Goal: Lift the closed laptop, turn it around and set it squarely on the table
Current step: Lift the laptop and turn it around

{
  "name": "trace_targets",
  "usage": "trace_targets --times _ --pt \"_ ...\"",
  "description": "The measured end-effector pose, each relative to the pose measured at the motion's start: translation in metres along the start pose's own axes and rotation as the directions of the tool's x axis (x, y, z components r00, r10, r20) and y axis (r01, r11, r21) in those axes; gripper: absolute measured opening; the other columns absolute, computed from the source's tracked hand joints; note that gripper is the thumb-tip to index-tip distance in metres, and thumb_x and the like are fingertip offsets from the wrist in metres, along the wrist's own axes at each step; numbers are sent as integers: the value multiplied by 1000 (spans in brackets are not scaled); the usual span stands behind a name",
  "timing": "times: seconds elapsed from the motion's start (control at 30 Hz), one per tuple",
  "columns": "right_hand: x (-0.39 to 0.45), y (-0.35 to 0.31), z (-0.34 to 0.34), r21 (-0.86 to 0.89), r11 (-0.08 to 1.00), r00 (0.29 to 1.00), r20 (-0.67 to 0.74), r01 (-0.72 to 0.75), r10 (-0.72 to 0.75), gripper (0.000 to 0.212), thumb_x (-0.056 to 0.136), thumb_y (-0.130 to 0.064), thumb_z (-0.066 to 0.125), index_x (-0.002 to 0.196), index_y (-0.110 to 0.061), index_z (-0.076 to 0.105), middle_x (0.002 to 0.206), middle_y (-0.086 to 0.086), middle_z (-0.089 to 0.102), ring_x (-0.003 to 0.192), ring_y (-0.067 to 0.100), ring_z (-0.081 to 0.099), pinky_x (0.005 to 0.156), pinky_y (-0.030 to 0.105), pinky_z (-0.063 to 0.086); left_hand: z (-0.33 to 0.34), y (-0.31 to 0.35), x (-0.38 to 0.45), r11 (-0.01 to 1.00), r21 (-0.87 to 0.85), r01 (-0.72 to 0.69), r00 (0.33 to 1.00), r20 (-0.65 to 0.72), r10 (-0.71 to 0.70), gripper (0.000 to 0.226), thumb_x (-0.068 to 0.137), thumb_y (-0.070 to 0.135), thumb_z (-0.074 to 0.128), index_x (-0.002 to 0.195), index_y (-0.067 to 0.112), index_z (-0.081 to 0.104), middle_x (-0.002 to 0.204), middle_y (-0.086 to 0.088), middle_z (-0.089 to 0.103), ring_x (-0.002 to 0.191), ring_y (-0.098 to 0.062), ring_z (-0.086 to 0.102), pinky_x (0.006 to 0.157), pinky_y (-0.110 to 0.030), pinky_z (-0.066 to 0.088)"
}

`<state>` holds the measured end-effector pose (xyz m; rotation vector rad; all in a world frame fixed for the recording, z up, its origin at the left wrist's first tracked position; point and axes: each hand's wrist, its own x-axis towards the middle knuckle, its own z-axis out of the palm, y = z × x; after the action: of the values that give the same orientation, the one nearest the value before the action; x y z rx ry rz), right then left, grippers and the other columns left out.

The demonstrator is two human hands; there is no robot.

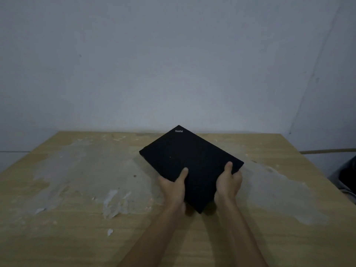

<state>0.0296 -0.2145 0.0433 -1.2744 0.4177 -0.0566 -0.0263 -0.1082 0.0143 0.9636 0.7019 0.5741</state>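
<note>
The closed black laptop (189, 158) is held above the wooden table (77, 209), turned diagonally so one corner points at me and the corner with its small logo points at the far wall. My left hand (174, 187) grips its near-left edge, thumb on the lid and fingers hidden beneath. On the near-right edge my right hand (228, 184) holds the same way, thumb on top. The laptop's far side tilts upward; whether its near corner touches the table cannot be told.
The tabletop carries large patches of worn, peeling grey film on both sides of the laptop. A plain grey wall (173, 64) stands right behind the table's far edge. A dark object (346, 176) sits beyond the table's right edge.
</note>
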Motion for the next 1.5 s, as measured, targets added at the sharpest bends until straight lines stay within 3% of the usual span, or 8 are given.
trace_targets --times 0.23,0.37,0.5,0.67,0.9,1.2,1.37,1.5 --pt "-15 6 8 -40 995 980 182 89 -80 42 101 -28 62 139 -13 52 123 2 65 111 23 65 90 40 57 -20 22 3 995 -68 -69 998 -5 69 86 74 17 91 147 20 46 133 -1 64 111 -20 65 84 -39 59" --pt "1 0 -2 -169 980 953 298 102 -48 20 90 -26 75 101 -10 69 101 6 75 96 28 72 78 46 63 -52 55 19 996 28 -87 993 79 85 79 69 22 94 138 24 55 128 -1 69 110 -24 70 89 -47 61" --pt "9 -18 -11 -243 964 858 512 112 29 15 98 -21 65 101 -9 71 86 8 79 66 24 71 56 32 56 -84 92 28 978 183 -104 975 214 63 77 72 22 92 140 22 56 128 -6 72 107 -27 74 76 -39 65" --pt "-3 -17 6 -218 973 755 650 70 92 35 104 -40 48 112 -18 74 76 -1 76 64 17 68 61 32 51 -100 111 23 959 282 -19 920 380 -93 57 77 17 86 130 20 65 118 -13 78 100 -36 77 79 -50 64" --pt "-5 -17 8 -171 985 780 617 3 105 38 90 -37 75 124 -20 72 109 1 81 99 24 78 92 45 60 -99 106 21 936 350 -28 858 489 -157 62 73 14 87 131 20 65 123 -15 75 106 -39 75 81 -51 63" --pt "-16 -8 9 -5 999 899 436 37 -31 28 100 -32 65 123 -17 70 112 4 79 98 24 77 86 44 63 -107 107 26 962 237 138 831 501 -242 46 89 25 71 133 10 68 126 -21 73 113 -41 69 99 -52 54" --pt "-19 -13 22 96 995 965 260 18 -43 31 101 -32 61 128 -15 63 113 2 74 98 21 72 75 35 60 -108 108 26 970 -110 216 896 417 -152 37 96 33 62 120 7 71 98 -8 76 79 -20 75 63 -28 62" --pt "-30 -7 38 213 976 991 132 -34 5 28 102 -28 59 127 -14 57 111 2 70 94 20 71 69 32 58 -80 89 14 977 -140 162 952 284 -117 39 94 26 69 128 7 68 119 -11 76 103 -26 74 78 -38 60"
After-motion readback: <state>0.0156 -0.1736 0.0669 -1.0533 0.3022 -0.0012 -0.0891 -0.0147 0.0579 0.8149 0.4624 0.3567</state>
